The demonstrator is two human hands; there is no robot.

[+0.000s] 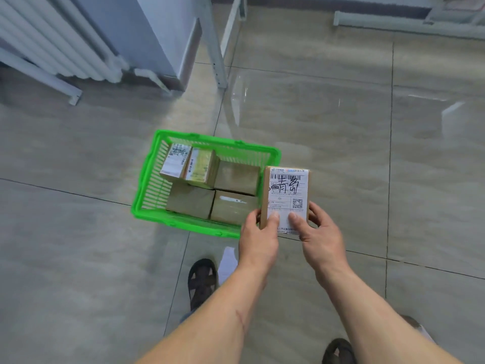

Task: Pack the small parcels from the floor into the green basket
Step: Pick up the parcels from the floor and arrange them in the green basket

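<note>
Floor (pixel 328 114): glossy grey-beige tiles w/ dark grout lines, strong window glare around 12–1 o'clock. White radiator (pixel 52 40) at 10–11 o'clock, its foot on the floor. Blue-grey cabinet (pixel 157 35) just right of it, then pale metal shelf legs (pixel 216 48) near 12. Another pale metal frame (pixel 406 22) lies along the far edge at 1–2 o'clock.

Green basket (pixel 147 179) sits on the floor approx at centre, slightly toward 9 o'clock, slatted sides, skewed to the tile lines. Inside: five small parcels (pixel 191 202), brown cardboard, packed touching each other; two at the far-left corner show white labels, the other three are plain brown tops.

Left hand (pixel 258 240) at approx 6 o'clock from the basket's right corner: fingers curled onto the left edge of the held parcel (pixel 287 195), thumb pressed flat on the label. Right hand (pixel 321 235) mirrors it: thumb on the label's lower right, fingers wrapped behind the right edge. Both clamped on the box, not spread.

Held parcel is in the air, label up w/ barcode, QR code and black handwriting, overlapping the basket's right rim in view; can't tell height above it.

Both forearms bare, reaching up from 5–6 o'clock, wrists roughly straight. Dark sandals (pixel 203 282) below at 6–7, second one at 5.
</note>
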